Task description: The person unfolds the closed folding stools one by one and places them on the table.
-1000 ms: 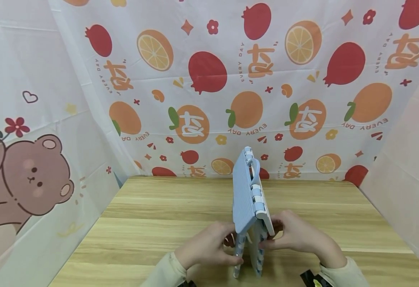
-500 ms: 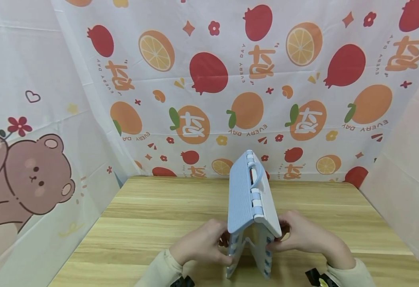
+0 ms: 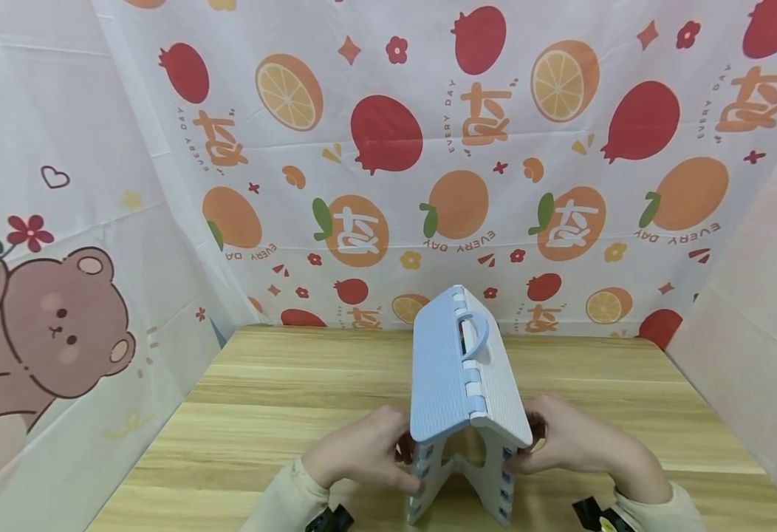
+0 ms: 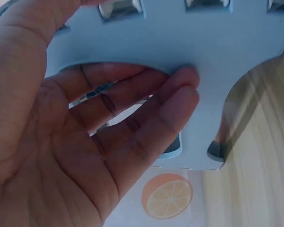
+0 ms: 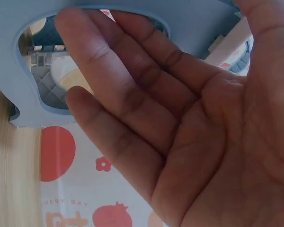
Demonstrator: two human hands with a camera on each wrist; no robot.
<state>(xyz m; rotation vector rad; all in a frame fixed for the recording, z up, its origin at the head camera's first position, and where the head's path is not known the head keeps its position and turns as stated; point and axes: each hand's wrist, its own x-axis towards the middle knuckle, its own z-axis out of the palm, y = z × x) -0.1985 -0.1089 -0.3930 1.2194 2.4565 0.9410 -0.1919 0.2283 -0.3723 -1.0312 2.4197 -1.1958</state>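
A folding step stool [image 3: 438, 369] stands half unfolded, its blue and white top halves sloping like a roof from a centre hinge with a blue loop handle [image 3: 476, 336]. My left hand [image 3: 365, 454] grips its left leg panel, thumb along the front edge. In the left wrist view, the fingers [image 4: 146, 125] reach into the cutout of the blue panel [image 4: 217, 42]. On the other side, my right hand [image 3: 571, 440] holds the right leg panel, thumb at its front edge. The right wrist view has those fingers [image 5: 116, 80] at that panel's opening, some tips inside it.
The stool is on a wood-grain table [image 3: 282, 391]. Behind it hangs a white cloth printed with fruit [image 3: 388, 222], and a bear-print cloth [image 3: 69, 325] covers the left side. Black wrist devices [image 3: 330, 519] show at both sleeves.
The stool's two halves have spread from nearly folded to a wider tent shape. My hands have moved apart with the leg panels, left hand leftward, right hand rightward.
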